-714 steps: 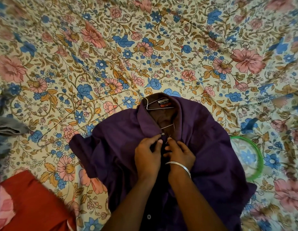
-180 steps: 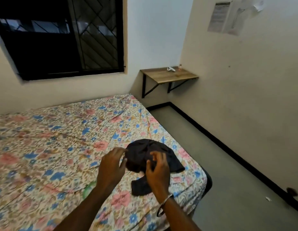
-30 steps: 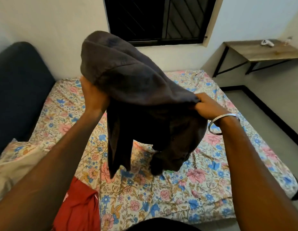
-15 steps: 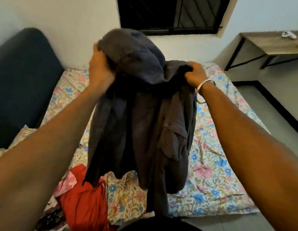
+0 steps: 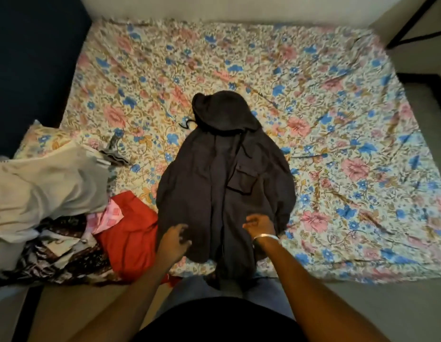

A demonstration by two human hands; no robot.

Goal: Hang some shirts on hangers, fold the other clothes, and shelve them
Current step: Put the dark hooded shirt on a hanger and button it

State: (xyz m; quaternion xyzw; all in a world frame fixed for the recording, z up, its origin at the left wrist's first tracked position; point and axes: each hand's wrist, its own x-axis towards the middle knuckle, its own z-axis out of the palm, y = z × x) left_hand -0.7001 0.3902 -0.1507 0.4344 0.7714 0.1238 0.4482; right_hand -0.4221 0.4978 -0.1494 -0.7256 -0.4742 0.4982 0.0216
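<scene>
Head view: dark hooded jacket lies flat on floral bedsheet, near the bed's front edge. Long axis runs front-to-back, hood pointing away from person, hem hanging over the edge twd them. Left hand over lower left panel, fingers loosely curled, grasping nothing. Right hand pinches fabric at lower right. Red garment + clothes pile just left of jacket.

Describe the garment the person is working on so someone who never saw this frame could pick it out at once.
Start from the floral bedsheet that fills the view. In its middle, by the near edge, lies a dark grey hooded jacket, hood pointing away, with both hands at its hem. Unlike the red cloth and pale pile to its left, it is spread out and has a chest pocket.
</scene>
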